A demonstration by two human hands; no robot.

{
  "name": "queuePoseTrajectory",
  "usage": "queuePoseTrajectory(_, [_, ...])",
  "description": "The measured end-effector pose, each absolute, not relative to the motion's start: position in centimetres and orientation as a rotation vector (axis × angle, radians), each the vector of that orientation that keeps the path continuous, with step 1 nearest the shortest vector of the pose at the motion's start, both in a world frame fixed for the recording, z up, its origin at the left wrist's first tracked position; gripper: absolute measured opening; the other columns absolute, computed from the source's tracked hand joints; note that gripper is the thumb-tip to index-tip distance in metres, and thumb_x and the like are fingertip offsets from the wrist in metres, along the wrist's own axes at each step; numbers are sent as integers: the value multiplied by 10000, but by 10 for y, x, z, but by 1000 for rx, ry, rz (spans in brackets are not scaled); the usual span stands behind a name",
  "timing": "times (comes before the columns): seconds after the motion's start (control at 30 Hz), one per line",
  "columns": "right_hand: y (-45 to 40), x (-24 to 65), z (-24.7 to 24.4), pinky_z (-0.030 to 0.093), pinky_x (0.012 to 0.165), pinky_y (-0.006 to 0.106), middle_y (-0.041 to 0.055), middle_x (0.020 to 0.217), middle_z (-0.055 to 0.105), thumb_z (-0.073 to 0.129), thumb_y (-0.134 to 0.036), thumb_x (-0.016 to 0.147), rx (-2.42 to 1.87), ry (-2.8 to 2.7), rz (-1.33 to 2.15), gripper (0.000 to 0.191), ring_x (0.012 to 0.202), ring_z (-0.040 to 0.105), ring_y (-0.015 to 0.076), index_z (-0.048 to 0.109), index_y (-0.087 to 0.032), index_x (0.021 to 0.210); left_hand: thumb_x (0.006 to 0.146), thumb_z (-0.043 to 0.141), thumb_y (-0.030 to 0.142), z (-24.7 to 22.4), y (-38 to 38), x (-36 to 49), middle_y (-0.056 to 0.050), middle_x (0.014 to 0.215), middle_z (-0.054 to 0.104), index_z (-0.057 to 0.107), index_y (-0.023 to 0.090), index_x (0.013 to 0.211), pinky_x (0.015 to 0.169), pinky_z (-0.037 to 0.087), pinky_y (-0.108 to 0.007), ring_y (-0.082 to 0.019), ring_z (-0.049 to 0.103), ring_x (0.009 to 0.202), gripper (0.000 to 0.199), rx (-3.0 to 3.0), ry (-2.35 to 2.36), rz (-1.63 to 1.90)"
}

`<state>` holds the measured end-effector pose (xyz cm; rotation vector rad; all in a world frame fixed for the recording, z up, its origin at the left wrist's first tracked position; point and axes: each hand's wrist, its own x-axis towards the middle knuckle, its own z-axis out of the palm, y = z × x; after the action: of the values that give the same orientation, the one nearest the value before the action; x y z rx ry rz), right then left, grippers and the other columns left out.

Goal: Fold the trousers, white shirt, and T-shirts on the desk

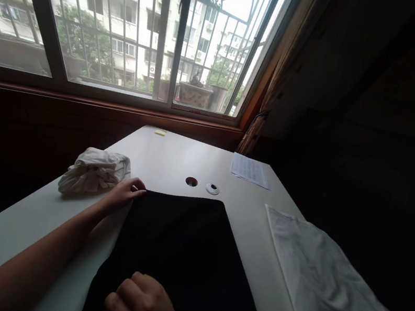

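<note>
A black cloth (183,252) lies flat in a folded shape on the white table (175,158). At its far left corner, my left hand (127,192) pinches the edge between thumb and fingers. My right hand (145,304) is over the near left part of the cloth, its fingers curled closed. What those fingers hold, if anything, is hidden beneath the hand. The cloth's far edge looks straight, and its near right corner rests close to the table's front.
A crumpled white cloth (95,171) sits at the left edge. Another white cloth (332,288) lies along the right side. Farther back are a round hole (191,181), its cover (212,189), printed paper (250,170) and a yellow note (160,132), below a barred window.
</note>
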<state>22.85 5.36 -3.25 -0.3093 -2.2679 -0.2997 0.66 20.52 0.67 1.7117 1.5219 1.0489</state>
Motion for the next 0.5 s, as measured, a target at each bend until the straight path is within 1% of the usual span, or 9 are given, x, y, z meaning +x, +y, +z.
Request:
queuePoseTrajectory(0.1, [52,230,-23,332,474,278,-48,614,439,551,-136,863,-275,-2208,-284,249,509,409,97,442,-220,656,813,713,597,12,203,7,-32,844,714,705,199,938,753,510,-319,-214,666,812,418,1644,1468,1134])
queuePoseTrajectory(0.2, [48,232,-11,306,453,277,-49,617,456,547,-130,866,-273,-2138,-259,175,499,396,94,503,-206,714,798,742,570,18,201,5,-26,833,690,691,183,921,728,494,-303,-199,644,796,409,1546,1373,1215])
queuePoseTrajectory(0.3, [44,231,-10,261,428,262,-55,615,450,584,-147,847,-272,-2163,-276,132,492,407,88,521,-200,744,818,707,535,19,202,-1,-16,793,676,686,186,915,701,487,-300,-198,638,764,363,1599,1410,1161])
queuePoseTrajectory(0.37, [43,228,-17,239,408,260,-55,603,441,614,-149,825,-277,-2205,-311,162,485,410,92,508,-204,715,807,683,494,15,204,-6,-19,777,684,695,199,895,709,501,-317,-215,650,765,308,1739,1518,1083])
queuePoseTrajectory(0.43, [43,224,-26,241,388,259,-48,600,448,637,-184,833,-279,-2276,-335,185,485,413,101,514,-206,698,770,670,442,9,208,-9,-29,793,700,704,217,852,734,521,-342,-237,664,789,242,1865,1607,1035])
queuePoseTrajectory(0.5, [43,222,-32,280,380,254,-42,610,466,645,-267,878,-273,-2382,-328,213,491,427,108,533,-206,708,747,651,403,3,210,-11,-38,821,705,706,232,815,761,535,-359,-247,670,814,192,1932,1637,1035])
